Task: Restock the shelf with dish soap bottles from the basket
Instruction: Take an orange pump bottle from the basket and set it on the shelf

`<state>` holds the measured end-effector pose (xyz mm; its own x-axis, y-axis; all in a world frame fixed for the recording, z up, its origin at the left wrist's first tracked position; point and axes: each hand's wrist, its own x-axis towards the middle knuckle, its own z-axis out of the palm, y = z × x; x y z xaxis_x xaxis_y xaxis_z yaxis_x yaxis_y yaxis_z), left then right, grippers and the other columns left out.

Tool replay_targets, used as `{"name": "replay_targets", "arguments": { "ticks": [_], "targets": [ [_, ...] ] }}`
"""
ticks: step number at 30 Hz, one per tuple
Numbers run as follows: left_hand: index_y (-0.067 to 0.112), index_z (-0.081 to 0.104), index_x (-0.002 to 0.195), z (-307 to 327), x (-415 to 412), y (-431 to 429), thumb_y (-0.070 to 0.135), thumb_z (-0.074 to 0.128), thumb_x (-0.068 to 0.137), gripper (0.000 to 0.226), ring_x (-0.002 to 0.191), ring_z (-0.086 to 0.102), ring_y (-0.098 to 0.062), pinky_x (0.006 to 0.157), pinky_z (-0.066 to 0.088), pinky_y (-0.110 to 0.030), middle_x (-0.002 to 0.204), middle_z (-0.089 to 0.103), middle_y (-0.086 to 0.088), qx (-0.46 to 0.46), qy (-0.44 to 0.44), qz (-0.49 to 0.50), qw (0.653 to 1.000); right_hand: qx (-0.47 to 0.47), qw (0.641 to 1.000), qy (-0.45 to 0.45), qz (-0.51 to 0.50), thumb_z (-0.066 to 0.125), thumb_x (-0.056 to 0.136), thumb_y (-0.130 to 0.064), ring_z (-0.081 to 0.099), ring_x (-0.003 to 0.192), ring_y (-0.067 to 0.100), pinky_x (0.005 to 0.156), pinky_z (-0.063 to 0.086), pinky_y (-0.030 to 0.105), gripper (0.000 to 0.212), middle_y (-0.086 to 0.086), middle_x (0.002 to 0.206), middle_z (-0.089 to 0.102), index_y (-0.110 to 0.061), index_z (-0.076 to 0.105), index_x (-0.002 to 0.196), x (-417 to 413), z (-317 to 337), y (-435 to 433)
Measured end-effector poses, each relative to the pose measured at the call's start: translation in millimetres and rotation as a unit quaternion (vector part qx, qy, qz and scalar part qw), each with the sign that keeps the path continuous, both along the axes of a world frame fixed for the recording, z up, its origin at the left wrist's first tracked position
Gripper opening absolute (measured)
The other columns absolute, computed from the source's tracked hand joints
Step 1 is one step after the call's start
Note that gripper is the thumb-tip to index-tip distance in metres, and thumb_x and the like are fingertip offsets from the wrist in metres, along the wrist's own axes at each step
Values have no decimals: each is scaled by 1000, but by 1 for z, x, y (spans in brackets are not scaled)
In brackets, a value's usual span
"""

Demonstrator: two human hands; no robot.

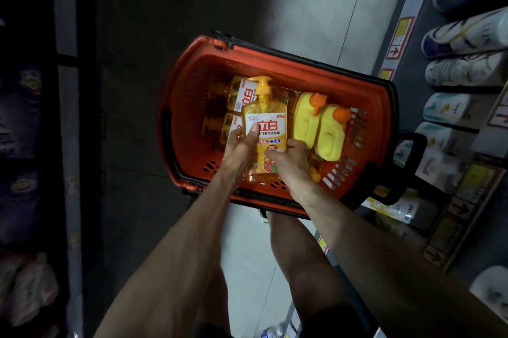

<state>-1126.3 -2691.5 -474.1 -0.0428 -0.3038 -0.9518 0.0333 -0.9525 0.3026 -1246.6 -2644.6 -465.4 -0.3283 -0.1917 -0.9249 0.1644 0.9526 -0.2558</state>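
Left hand (238,148) + right hand (289,165) grip bottle (268,124) | amber, yellow pump, white-red label

The left hand (239,150) and right hand (288,161) are bare, like both forearms (357,230) and the thighs (299,263) — dark shorts (330,324) cover the upper legs.

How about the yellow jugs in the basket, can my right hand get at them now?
Probably yes, once freed: the right hand and left hand both grip the pump bottle, but the yellow jugs lie uncovered right beside it in the basket.
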Motion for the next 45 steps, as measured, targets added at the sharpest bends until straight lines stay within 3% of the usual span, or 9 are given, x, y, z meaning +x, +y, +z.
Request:
{"name": "replay_targets", "arguments": {
  "ticks": [4, 8, 11, 15, 25, 30, 33, 41, 45],
  "targets": [
    [6, 45, 149, 39, 3, -1, 40, 67, 103, 62, 113, 75, -39, 100, 59, -60, 124, 76, -20, -16, 10, 36, 999, -81, 996, -15, 33, 84, 91, -24, 70, 109, 14, 76, 59, 21, 54, 2, 124, 68, -22, 45, 128, -7, 45, 6],
    [5, 50, 142, 97, 3, -3, 38, 66, 104, 53, 103, 79, -32, 76, 66, -40, 116, 79, -15, -53, 25, 38, 998, -106, 992, -58, 36, 82, 93, -26, 74, 106, 19, 87, 63, 34, 54, 6, 123, 71, -17, 44, 130, -20, 94, 0],
    [5, 53, 137, 147, 1, -9, 37, 68, 103, 49, 96, 81, -24, 69, 64, -30, 111, 82, -7, -80, 24, 41, 996, -127, 988, -89, 23, 84, 92, -30, 78, 99, 18, 81, 63, 29, 54, 6, 122, 73, -18, 48, 131, -33, 134, -10],
    [8, 57, 136, 216, -4, -20, 47, 74, 95, 59, 102, 80, -28, 77, 65, -35, 115, 80, -9, -117, 31, 37, 992, -165, 976, -122, 64, 84, 86, -47, 78, 102, 14, 90, 63, 37, 55, -6, 116, 79, -31, 57, 132, -51, 201, -30],
    [9, 55, 133, 378, -14, -28, 46, 74, 92, 57, 100, 80, -29, 76, 65, -34, 112, 81, -9, -203, 68, 41, 976, -234, 948, -164, 142, 85, 76, -48, 79, 102, 27, 95, 62, 49, 57, 4, 112, 81, -19, 70, 123, -76, 363, -70],
    [10, 56, 134, 429, -4, -14, 51, 79, 85, 67, 106, 78, -33, 96, 62, -55, 117, 79, -12, -231, 43, 50, 971, -243, 942, -172, 157, 87, 77, -44, 78, 106, 31, 100, 59, 58, 56, 8, 115, 80, -18, 70, 124, -69, 413, -63],
    [11, 56, 134, 445, 9, 0, 52, 79, 85, 68, 108, 78, -33, 99, 60, -59, 120, 79, -11, -234, 44, 62, 969, -245, 938, -167, 182, 87, 76, -47, 78, 106, 28, 100, 59, 57, 59, 5, 116, 80, -19, 70, 125, -57, 436, -56],
    [5, 50, 141, 490, 61, 40, 37, 66, 99, 55, 117, 72, -42, 105, 54, -65, 125, 75, -18, -235, 76, 114, 962, -238, 915, -170, 279, 80, 92, -35, 77, 107, 18, 101, 60, 50, 39, -4, 116, 80, -26, 68, 128, -3, 490, -43],
    [5, 50, 141, 524, 102, 58, 41, 64, 94, 60, 114, 75, -36, 104, 57, -58, 124, 76, -16, -278, 53, 122, 951, -255, 894, -161, 331, 80, 93, -35, 78, 105, 16, 100, 61, 48, 37, -5, 113, 81, -26, 69, 127, 42, 522, -39]
  ]
}}
